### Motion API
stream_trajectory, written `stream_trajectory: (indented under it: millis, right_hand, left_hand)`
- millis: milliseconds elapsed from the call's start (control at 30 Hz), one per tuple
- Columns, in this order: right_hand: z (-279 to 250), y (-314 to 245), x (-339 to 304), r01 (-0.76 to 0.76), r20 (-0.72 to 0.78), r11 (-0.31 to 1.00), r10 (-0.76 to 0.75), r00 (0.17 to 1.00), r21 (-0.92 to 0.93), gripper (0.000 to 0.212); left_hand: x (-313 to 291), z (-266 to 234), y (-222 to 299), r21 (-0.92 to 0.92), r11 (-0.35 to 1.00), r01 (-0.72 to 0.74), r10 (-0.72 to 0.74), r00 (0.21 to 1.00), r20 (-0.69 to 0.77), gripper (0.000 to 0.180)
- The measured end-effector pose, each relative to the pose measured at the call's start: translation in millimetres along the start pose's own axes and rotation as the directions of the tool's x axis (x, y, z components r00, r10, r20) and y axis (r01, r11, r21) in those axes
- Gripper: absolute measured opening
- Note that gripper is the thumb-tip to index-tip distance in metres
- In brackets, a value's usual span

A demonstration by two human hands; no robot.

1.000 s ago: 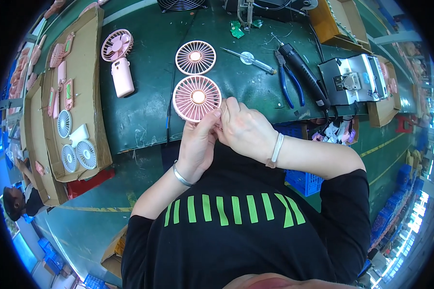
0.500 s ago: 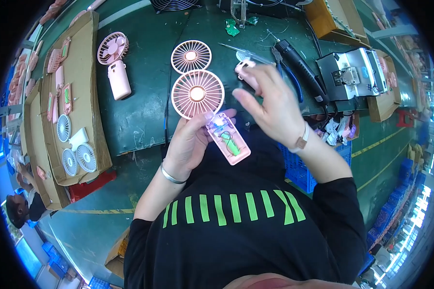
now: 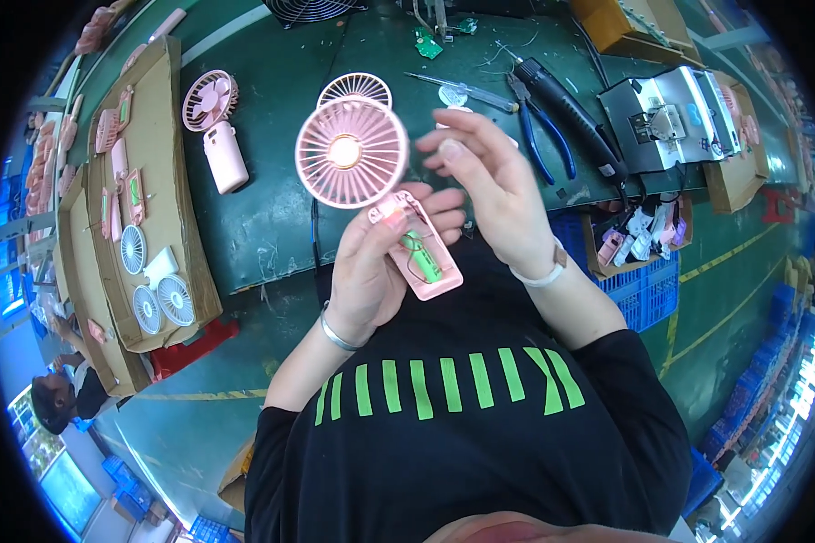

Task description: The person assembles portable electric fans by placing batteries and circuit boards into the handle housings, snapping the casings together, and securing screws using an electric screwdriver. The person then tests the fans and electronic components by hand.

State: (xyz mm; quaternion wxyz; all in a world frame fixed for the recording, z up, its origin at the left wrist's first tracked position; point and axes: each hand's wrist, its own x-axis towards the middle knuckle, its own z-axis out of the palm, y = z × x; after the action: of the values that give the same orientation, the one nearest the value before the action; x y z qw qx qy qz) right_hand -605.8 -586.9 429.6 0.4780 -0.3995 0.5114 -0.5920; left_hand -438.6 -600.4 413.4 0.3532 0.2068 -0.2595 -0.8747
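My left hand [image 3: 374, 258] holds a pink handheld fan [image 3: 430, 288] by its opened handle, with the thumb across the upper part. Inside the handle lies a green battery [image 3: 423, 258] with thin wires. The fan's round grille [image 3: 378, 136] points away from me and partly covers a second pink grille [image 3: 358, 83] on the bench. Just right of the fan, my right hand [image 3: 503, 195] hovers with its fingers apart and nothing visible in them. It hides most of what lies behind it on the bench.
A complete pink fan [image 3: 224, 158] lies to the left, beside cardboard trays [image 3: 177, 240] of fan parts. Pliers [image 3: 550, 136], a thin screwdriver [image 3: 480, 92], a black corded tool [image 3: 570, 113] and a metal device [image 3: 666, 122] sit to the right. A blue crate [image 3: 643, 294] stands below the bench edge.
My right hand has drawn back from the small pink part on the bench and turned, its fingers spreading. My left hand has tilted the fan, and the bluish light in its handle now looks reddish.
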Motion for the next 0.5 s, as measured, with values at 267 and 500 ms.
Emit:
stream_trajectory:
  millis: [267,500]
  right_hand:
    - [-11.0,-12.6,-36.7,0.225,0.239,0.922,-0.152,0.959,-0.316,0.010]
    - [-9.2,-0.7,-39.1,0.217,0.195,0.890,-0.148,0.970,-0.401,0.009]
  left_hand:
    - [-1.1,7.2,5.7,0.019,0.981,-0.195,0.196,0.970,-0.145,0.039]
    - [0.1,6.4,-4.6,0.204,0.934,-0.292,0.318,0.941,-0.112,0.038]
